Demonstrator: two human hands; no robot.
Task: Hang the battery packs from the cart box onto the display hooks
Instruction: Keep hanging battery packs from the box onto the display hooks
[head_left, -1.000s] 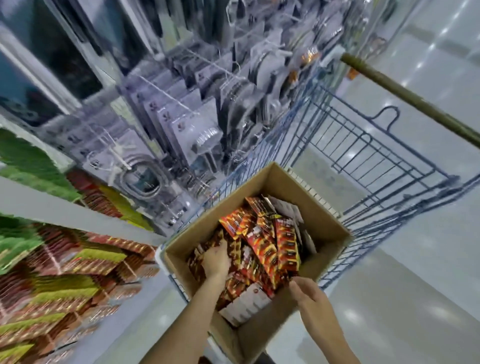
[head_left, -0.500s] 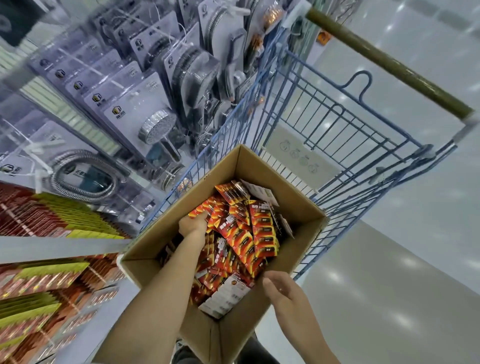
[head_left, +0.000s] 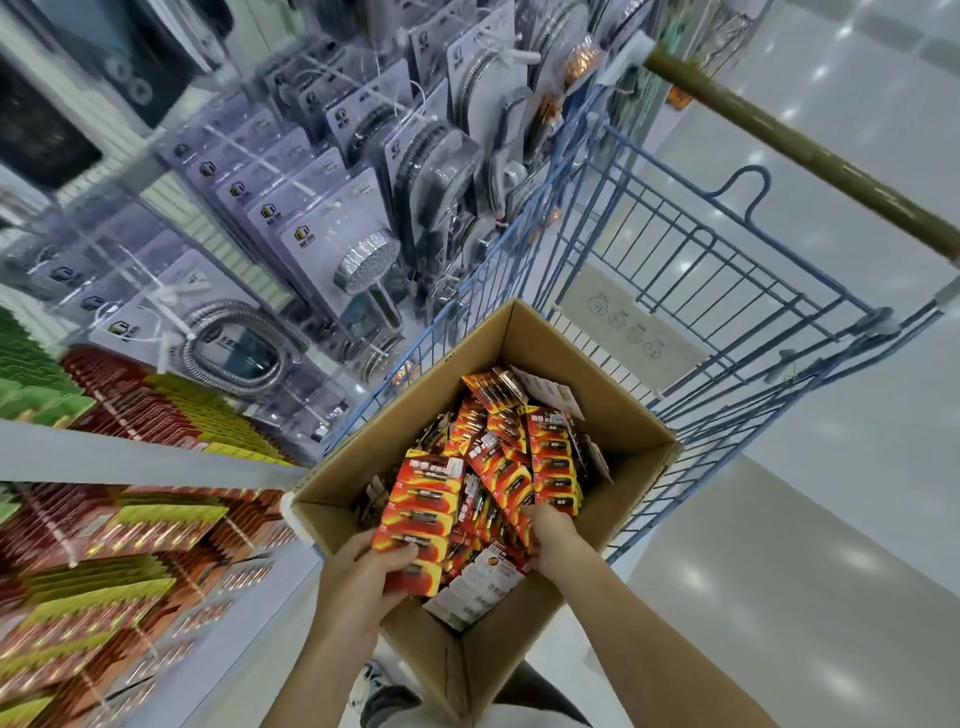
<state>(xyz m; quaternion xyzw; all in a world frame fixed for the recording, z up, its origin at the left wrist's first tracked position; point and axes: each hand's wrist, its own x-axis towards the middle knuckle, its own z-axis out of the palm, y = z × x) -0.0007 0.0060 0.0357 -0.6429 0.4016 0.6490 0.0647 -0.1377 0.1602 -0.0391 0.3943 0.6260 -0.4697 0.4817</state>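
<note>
A strip of battery packs (head_left: 423, 519) has been lifted clear of the pile since half a second ago and is now gripped at its lower end by the left hand (head_left: 363, 577). The right hand (head_left: 551, 538), previously on the box (head_left: 613, 400) rim, is now buried among the packs; its grip cannot be told. Hanging appears imminent. The box sits in a blue cart (head_left: 727, 291) on a glossy shop floor (head_left: 805, 519), beside hooks of shower heads (head_left: 363, 265).

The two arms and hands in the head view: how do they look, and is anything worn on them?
Both forearms are bare to the lower frame edge: no sleeves, gloves, watch or bracelets visible. The left hand and right hand show no rings that I can make out. Fingernails look short and unpainted.
</note>
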